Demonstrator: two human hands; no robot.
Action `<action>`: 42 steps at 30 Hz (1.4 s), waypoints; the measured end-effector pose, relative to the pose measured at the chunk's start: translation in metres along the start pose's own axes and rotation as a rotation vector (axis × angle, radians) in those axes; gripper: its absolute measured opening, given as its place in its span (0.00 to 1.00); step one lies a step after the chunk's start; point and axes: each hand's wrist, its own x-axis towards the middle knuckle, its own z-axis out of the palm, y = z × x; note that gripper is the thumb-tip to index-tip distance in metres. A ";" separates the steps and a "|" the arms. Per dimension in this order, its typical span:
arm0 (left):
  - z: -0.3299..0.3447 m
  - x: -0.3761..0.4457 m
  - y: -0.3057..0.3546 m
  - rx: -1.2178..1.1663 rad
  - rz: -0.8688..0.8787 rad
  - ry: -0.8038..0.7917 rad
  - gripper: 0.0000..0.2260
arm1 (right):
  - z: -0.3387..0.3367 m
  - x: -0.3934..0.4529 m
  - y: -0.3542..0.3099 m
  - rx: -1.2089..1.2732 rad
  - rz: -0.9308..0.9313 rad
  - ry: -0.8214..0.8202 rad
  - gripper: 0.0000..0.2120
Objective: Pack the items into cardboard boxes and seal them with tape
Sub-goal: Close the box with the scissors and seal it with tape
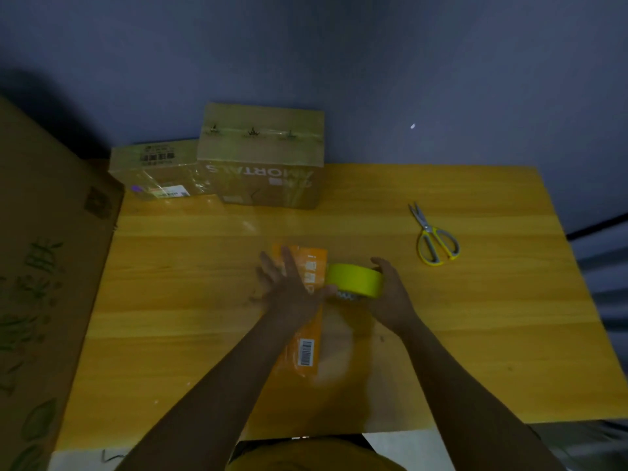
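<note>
Three cardboard boxes are seen: a taped box (261,158) printed "AMORTALS" at the table's (475,334) far edge, a lower taped box (154,171) touching its left side, and a large box (44,266) standing off the left edge; all are closed or turned away, so their contents cannot be told. One orange packet (307,321) is laid flat mid-table and pressed by the left hand (289,287) with fingers spread and straight. One yellow tape roll (355,280) is gripped by the curled right hand (390,294) just beside the packet, and one pair of scissors (433,237) is left well apart to the right.
</note>
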 end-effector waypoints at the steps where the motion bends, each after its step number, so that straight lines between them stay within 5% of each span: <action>1: 0.004 -0.004 0.003 -0.005 -0.045 -0.061 0.58 | 0.001 -0.001 0.001 0.010 0.006 0.025 0.36; 6: -0.005 0.005 -0.013 -0.030 0.072 -0.039 0.58 | -0.012 -0.002 -0.019 -0.173 -0.147 0.108 0.27; 11: -0.023 0.030 -0.061 -0.514 0.216 -0.235 0.50 | -0.033 -0.010 -0.057 -0.079 -0.398 0.027 0.32; 15: -0.021 0.039 -0.087 -0.770 0.247 -0.370 0.45 | -0.021 0.001 -0.095 -0.075 -0.424 -0.075 0.29; 19: -0.042 0.058 -0.098 -0.323 0.474 -0.138 0.51 | 0.002 0.010 -0.124 -0.122 -0.483 -0.128 0.31; 22: -0.054 0.066 -0.093 -0.363 0.583 -0.187 0.54 | 0.011 0.013 -0.136 -0.195 -0.544 -0.172 0.32; 26: -0.055 0.076 -0.099 -0.315 0.415 -0.315 0.58 | 0.015 0.019 -0.145 -0.239 -0.548 -0.226 0.31; 32: -0.061 0.080 -0.087 0.229 0.293 -0.214 0.59 | 0.010 0.011 -0.149 -0.323 -0.484 -0.288 0.32; 42: -0.066 0.066 -0.079 0.324 0.222 -0.201 0.56 | 0.012 0.004 -0.153 -0.371 -0.421 -0.301 0.36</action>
